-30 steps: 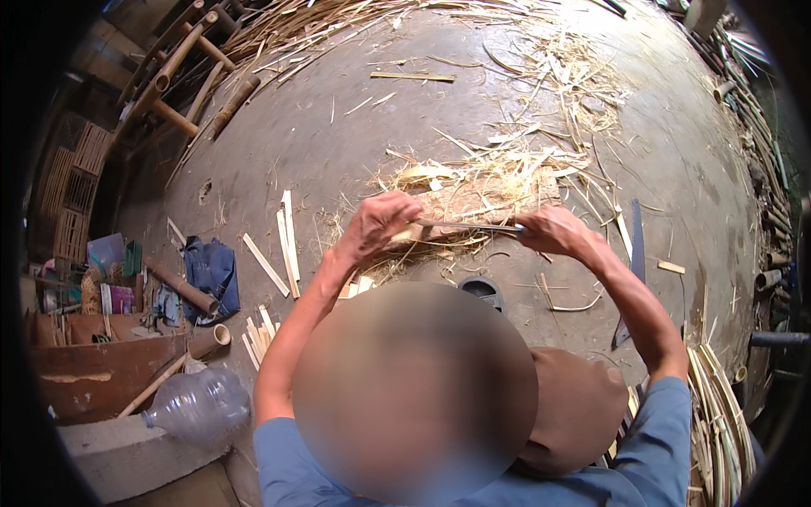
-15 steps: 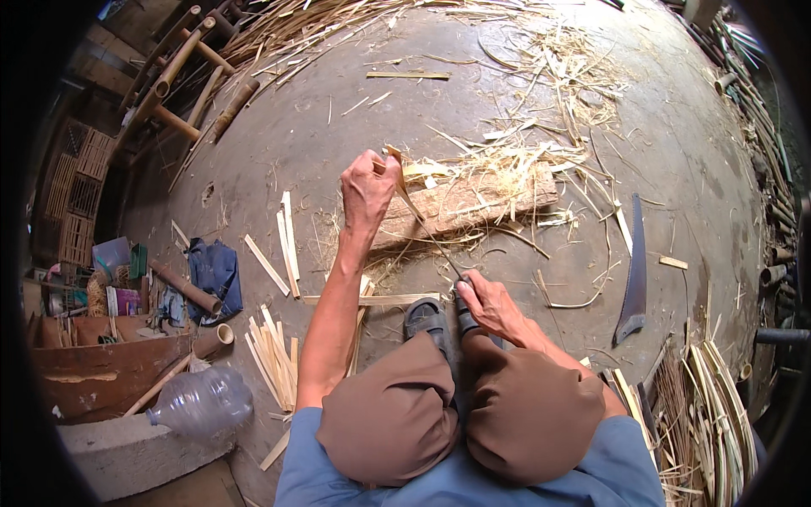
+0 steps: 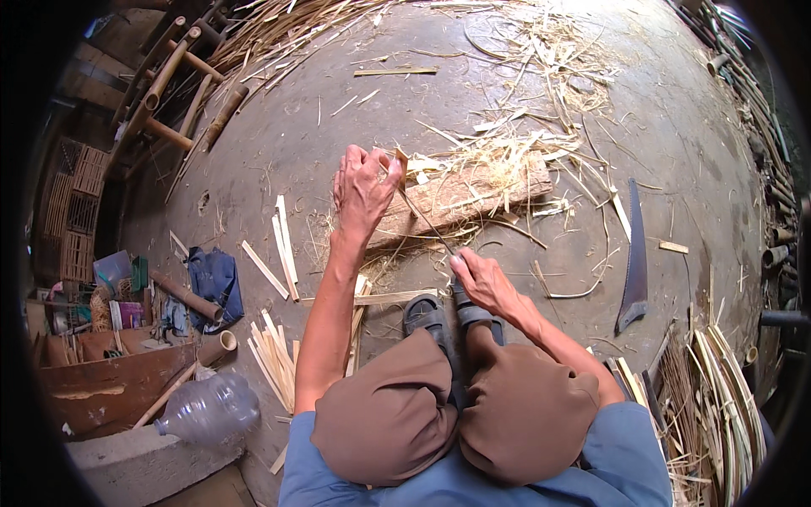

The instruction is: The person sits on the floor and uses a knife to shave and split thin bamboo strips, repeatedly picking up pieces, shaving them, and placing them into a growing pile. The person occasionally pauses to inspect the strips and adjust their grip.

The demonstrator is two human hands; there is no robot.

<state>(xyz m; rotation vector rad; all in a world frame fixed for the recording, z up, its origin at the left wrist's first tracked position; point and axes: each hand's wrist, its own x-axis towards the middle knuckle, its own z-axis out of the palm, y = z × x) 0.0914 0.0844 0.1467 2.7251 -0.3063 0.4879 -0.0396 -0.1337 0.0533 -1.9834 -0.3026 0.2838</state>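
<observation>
Item: thin strip (image 3: 428,223), blade or slat unclear; held betw. hands, long axis approx. 11–5 o'clock, crossing (as seen) L part of wood block (image 3: 463,199), which lies toward 2. L hand (image 3: 363,190): at 11 end, thumb & fingers pinching it. R hand (image 3: 483,280): at 5 end, nearer body, fingers curled round it. Saw (image 3: 634,260): well apart, 3 o'clock.

A slender strip (image 3: 429,223) — tan at its far end — slants between the hands (image 3: 365,190).
</observation>
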